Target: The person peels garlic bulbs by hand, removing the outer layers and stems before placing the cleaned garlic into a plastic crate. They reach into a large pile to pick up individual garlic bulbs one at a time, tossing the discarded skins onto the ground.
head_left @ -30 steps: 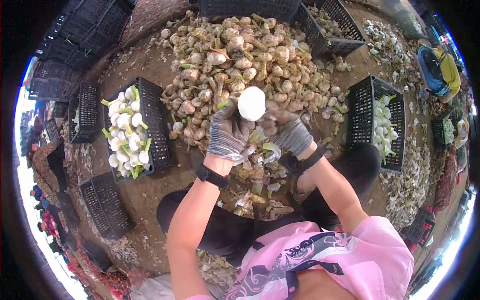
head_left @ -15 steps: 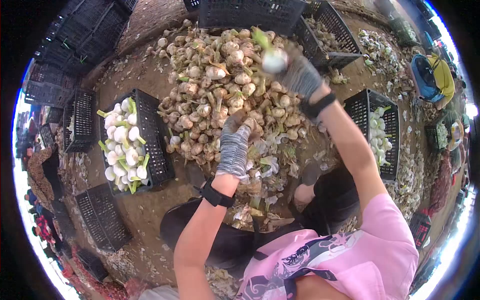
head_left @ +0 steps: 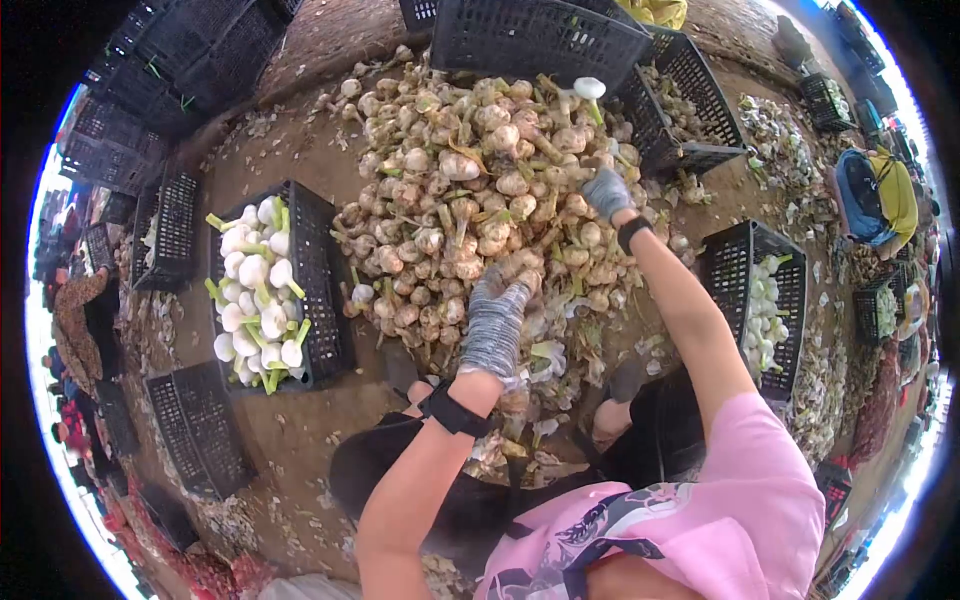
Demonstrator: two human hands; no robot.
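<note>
My left hand [head_left: 497,312], in a grey knit glove with soiled fingertips, is closed around a garlic bulb [head_left: 530,280] at the near side of the garlic pile [head_left: 430,200]. The bulb is partly hidden by the fingers. Over the pile's right side, my gloved right hand [head_left: 606,192] is open, its soiled fingers stretched toward the unpeeled bulbs. Beyond it, apart from the hand, a clean white garlic bulb [head_left: 590,89] shows with its green stem pointing down, overlapping the pile's far edge in this view.
A black crate [head_left: 330,300] of white garlic stands left; another crate [head_left: 735,260] with white garlic is right. Behind the pile are a large black crate [head_left: 540,40] and one holding scraps [head_left: 715,125]. An overturned-looking crate [head_left: 200,430] lies lower left. Peelings litter the ground.
My right hand has let go of the white garlic bulb and drawn back toward the pile; the bulb is now apart from it. My left hand stays at the pile's near side.
</note>
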